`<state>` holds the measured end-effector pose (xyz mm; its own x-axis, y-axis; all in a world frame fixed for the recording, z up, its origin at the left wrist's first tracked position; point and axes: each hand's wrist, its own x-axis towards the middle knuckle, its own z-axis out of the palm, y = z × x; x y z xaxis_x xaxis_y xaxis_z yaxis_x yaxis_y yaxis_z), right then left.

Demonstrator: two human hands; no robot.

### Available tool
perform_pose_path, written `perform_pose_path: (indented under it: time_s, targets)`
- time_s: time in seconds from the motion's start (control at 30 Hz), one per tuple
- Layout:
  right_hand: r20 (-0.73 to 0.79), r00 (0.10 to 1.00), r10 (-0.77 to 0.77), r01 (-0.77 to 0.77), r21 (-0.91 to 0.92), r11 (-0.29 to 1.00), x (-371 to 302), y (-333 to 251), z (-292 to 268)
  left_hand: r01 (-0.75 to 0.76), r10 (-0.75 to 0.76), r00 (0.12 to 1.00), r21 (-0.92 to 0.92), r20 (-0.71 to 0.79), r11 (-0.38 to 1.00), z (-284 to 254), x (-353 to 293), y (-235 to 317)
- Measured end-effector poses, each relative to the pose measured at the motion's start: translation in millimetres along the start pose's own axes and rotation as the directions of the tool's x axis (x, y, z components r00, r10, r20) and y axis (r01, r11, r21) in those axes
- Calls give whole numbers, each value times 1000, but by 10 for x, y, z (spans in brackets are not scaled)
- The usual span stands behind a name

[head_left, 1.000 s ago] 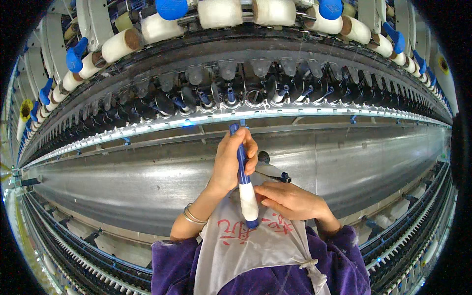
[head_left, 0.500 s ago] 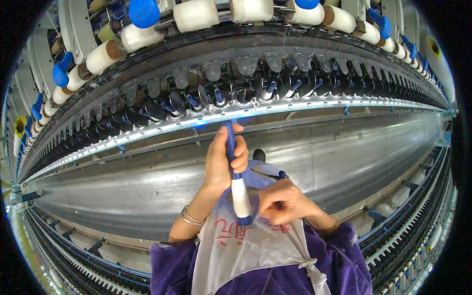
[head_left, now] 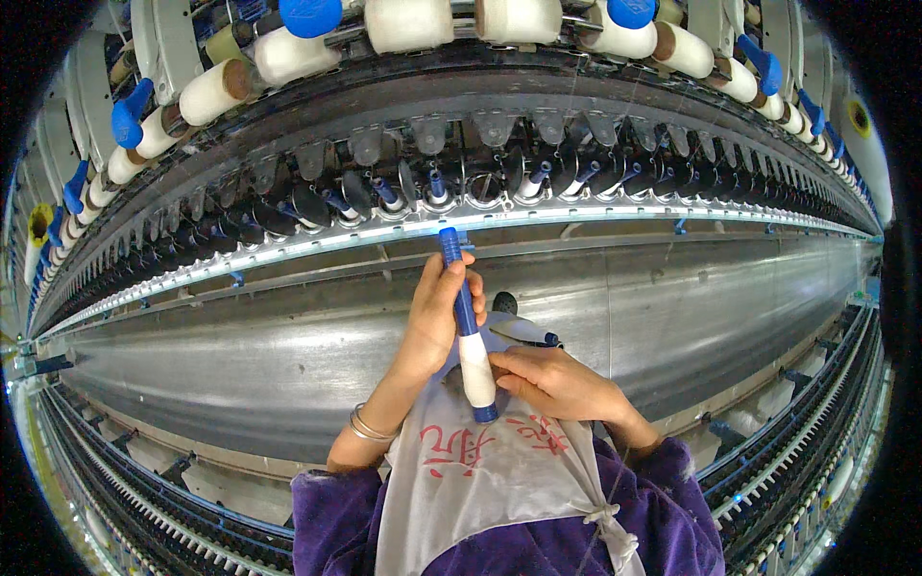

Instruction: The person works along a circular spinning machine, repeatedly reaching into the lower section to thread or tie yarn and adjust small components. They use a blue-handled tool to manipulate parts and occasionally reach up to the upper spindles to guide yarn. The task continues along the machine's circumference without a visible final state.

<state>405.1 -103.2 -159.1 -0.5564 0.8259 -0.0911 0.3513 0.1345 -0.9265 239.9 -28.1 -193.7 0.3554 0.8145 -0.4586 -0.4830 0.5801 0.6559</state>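
Observation:
My left hand [head_left: 440, 312] is wrapped round the blue upper tube of a spinning bobbin [head_left: 476, 370]. White yarn is wound on the bobbin's lower part, and its blue base points toward my apron. My right hand [head_left: 557, 382] is pinched, its fingertips at the side of the wound yarn. Whatever lies between those fingertips is too small to make out. Just beyond the bobbin's tip runs the spinning frame's pale rail [head_left: 403, 230], with a row of blue-tipped bobbins behind it. One of these bobbins [head_left: 438, 185] stands beside a ring [head_left: 483, 190] that shows no bobbin.
Large white roving spools [head_left: 409, 23] line the top of the frame, with blue paddle-shaped parts [head_left: 131, 113] among them. A grey metallic surface [head_left: 691, 307] stretches below the rail. Another machine row [head_left: 797, 403] runs behind me on both sides.
The bobbin has tilted slightly and its base has risen away from my apron. My right hand has moved up and left, its fingers now at the yarn. More blue tube shows above my left hand.

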Motion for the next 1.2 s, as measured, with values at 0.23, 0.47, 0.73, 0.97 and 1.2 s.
perform_pose_path:
  time_s: [0.23, 0.47, 0.73, 0.97, 1.2]
  targets:
    - [56, 997, 57, -55, -35, 998, 0, -116, -55, -277, 293, 955, 201, -56, 940, 149, -63, -44]
    - [-93, 996, 9, -22, -138, 990, 32, -137, 4, 2, -5, 999, -56, -53, 998, 91, -91, 64]
    - [0, 1000, -1, 1, -137, 991, 46, -123, 18, -152, 145, 984, -61, -104, 986, 102, -116, 29]
    - [-189, 982, 25, 99, 615, 782, 82, -224, -44, 186, -195, 956, 60, 220, 981, 6, -73, 33]
    - [-490, 872, -7, 194, 333, 923, 112, -138, -538, 47, -469, 722, 639, 510, 768, -181, -150, 30]
